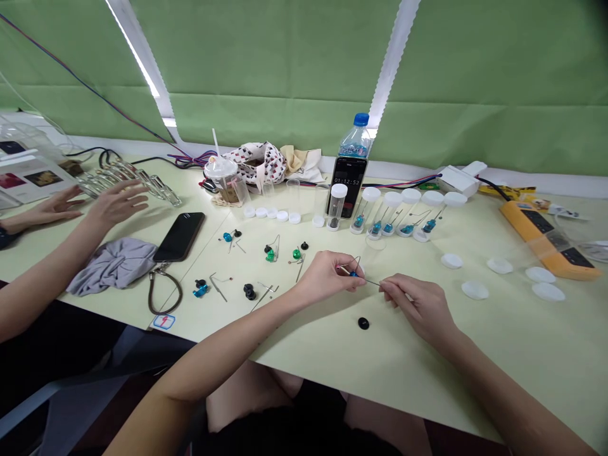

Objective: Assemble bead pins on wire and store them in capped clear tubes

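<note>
Left hand (325,277) pinched closed on small blue bead (353,273) with bent wire (356,263); right hand (418,307) pinches thin pin (373,282). Steady fingertip grip suits; contact point seems close, hard to confirm.

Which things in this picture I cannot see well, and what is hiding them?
Head view:
- Small blue part: partly hidden by the left hand.
- Thin wire: too thin to follow into the right hand.
- Printed sheets: cut off by the left edge.
- Clear tubes: partly hidden by a co-worker's hand.
</note>
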{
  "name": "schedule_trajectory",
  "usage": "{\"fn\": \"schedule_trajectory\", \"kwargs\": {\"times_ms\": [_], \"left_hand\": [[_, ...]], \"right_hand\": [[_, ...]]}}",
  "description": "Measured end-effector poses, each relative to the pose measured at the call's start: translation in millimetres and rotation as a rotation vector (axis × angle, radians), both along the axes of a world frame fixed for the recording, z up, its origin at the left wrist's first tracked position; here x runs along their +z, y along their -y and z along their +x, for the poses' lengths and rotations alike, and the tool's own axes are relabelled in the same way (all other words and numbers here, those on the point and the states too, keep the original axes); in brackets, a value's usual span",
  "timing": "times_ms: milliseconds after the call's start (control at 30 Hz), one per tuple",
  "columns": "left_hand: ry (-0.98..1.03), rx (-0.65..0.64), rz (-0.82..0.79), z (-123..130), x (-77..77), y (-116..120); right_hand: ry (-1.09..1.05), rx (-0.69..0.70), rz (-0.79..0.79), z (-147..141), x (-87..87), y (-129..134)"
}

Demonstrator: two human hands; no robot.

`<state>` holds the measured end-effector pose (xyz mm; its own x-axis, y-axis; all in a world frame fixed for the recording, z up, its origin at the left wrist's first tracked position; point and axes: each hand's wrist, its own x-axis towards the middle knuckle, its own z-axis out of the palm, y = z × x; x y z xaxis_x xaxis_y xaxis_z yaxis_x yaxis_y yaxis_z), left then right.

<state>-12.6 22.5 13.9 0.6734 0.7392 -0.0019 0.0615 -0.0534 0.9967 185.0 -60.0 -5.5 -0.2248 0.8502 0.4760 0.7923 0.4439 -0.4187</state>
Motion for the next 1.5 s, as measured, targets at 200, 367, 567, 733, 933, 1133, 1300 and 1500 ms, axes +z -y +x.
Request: {"fn": "schedule_trajectory", "kwargs": {"times_ms": [200, 367, 567, 733, 933, 1133, 1300, 1500], "left_hand": [[0.021, 0.025, -0.068, -0.4, 5.4, 0.0], [-0.016, 0.023, -0.068, -0.2, 5.3, -0.2], [-0.013, -0.008, -0.065, 0.3, 3.2, 0.7], [-0.001, -0.003, -0.092, 1.2, 4.3, 1.9], [-0.017, -0.024, -0.07, -0.2, 4.9, 1.3], [-0.03, -0.019, -0.041, -1.4, 7.9, 1.4], [0.017, -0.038, -0.041, -1.0, 2.7, 0.2], [0.017, -0.044, -0.021, -1.3, 1.1, -1.2]], "right_hand": [[0.207, -0.051, 0.325, 4.8, -0.8, -2.3], [0.328, -0.005, 0.471, 9.9, -2.4, -3.0], [0.368, 0.045, 0.472, 8.2, 1.7, -1.0], [0.45, 0.106, 0.426, 8.2, 5.0, 1.5], [0.43, 0.105, 0.421, 8.4, 1.6, 2.7], [0.455, 0.081, 0.436, 7.4, -1.0, 2.2], [0.455, 0.095, 0.399, 8.6, -2.3, 2.5], [0.41, 0.088, 0.375, 8.1, -3.8, 1.8]]}}
